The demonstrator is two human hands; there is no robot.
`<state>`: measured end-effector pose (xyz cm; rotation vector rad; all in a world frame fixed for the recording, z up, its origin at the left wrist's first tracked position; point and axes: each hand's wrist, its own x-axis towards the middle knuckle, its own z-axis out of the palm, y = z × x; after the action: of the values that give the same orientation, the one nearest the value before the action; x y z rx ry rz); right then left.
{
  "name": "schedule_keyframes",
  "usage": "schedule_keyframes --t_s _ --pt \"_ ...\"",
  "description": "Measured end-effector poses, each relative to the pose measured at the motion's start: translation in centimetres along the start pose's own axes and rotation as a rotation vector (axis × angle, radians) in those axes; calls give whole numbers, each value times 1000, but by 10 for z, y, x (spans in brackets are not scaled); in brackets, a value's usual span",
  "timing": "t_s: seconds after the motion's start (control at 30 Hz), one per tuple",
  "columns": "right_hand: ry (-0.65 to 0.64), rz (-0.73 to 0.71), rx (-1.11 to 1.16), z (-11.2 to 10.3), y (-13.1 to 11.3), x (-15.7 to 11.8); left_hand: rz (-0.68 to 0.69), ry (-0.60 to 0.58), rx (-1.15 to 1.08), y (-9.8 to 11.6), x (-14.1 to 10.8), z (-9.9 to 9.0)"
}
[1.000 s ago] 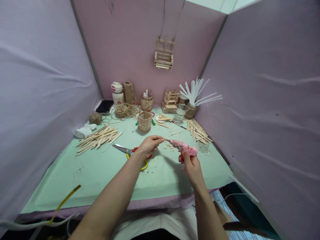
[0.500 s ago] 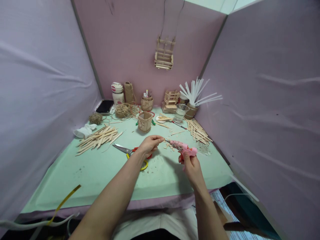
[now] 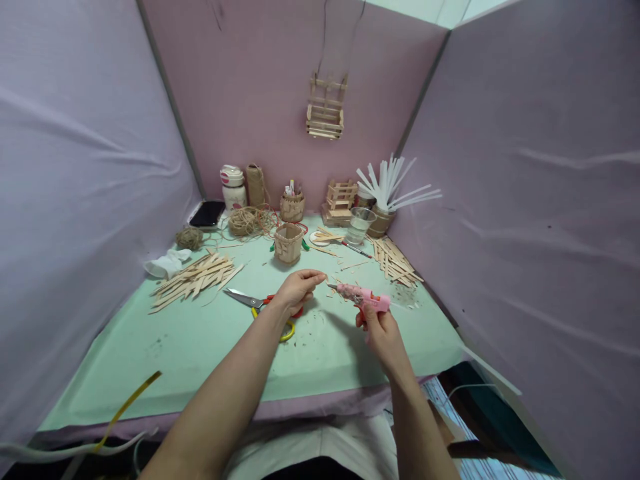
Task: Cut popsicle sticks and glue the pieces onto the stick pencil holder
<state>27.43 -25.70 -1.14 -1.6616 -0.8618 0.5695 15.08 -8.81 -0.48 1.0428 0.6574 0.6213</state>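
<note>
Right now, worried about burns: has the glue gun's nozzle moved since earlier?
Yes: judged against the square container, the nozzle has dipped slightly in view.

A smooth dusty-pink wall (image 3: 240, 87) filled the upper centre, flanked by a wrinkled pale-lilac fabric wall (image 3: 75, 187) at left and a lilac fabric wall (image 3: 540, 200) at right. Below stood a mint-green cloth-covered table (image 3: 200, 360); a blue-and-white striped surface (image 3: 449, 407) showed lower right.

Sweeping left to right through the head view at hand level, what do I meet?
Left lavender fabric wall, left pile of wooden craft sticks, left hand, pink hot-glue gun gripped by the right hand, right lavender fabric wall.
</note>
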Motion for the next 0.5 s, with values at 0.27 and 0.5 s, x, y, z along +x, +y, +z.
schedule_keyframes --t_s 0.27,0.5 --pt "297 249 331 -36 10 28 6 52 -43 2 2 -1" --pt "332 278 465 -69 23 57 -5 65 -46 2 4 -1"
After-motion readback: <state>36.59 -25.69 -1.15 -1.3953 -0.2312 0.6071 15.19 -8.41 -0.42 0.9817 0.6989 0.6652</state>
